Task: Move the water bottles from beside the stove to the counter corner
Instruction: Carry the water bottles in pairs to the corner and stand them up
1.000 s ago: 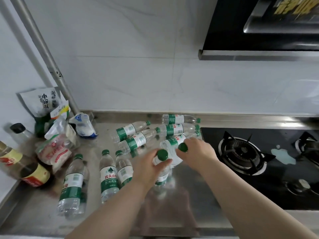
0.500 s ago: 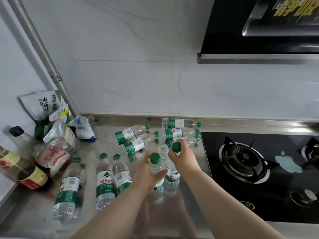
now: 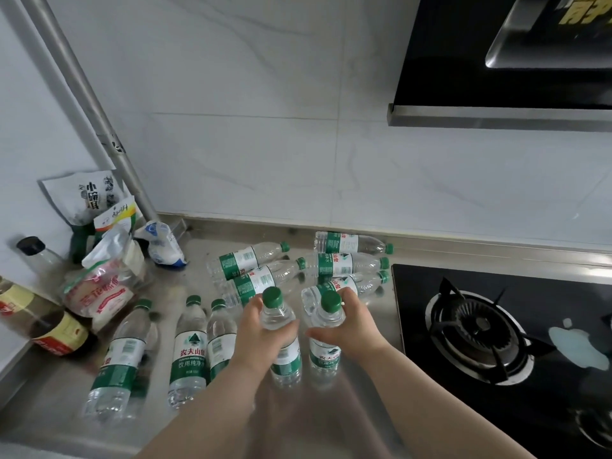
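My left hand (image 3: 261, 336) grips an upright clear water bottle with a green cap (image 3: 280, 329) near its shoulder. My right hand (image 3: 356, 326) grips a second upright bottle (image 3: 326, 336) just to its right. Both bottles stand on or just above the steel counter (image 3: 331, 422). Behind the hands several bottles lie on their sides beside the stove (image 3: 496, 332), the farthest one (image 3: 351, 243) against the wall ledge. Three upright bottles (image 3: 188, 349) stand to the left of my left hand, toward the counter corner.
The corner holds food bags (image 3: 99, 289), a white and blue pouch (image 3: 162, 243), a dark sauce bottle (image 3: 56, 329) and a black-capped bottle (image 3: 33, 250). A metal pipe (image 3: 99, 127) runs up the wall. The range hood (image 3: 506, 61) hangs at upper right.
Both hands have stood their two bottles upright and drawn them toward me and slightly left, away from the lying pile beside the stove.
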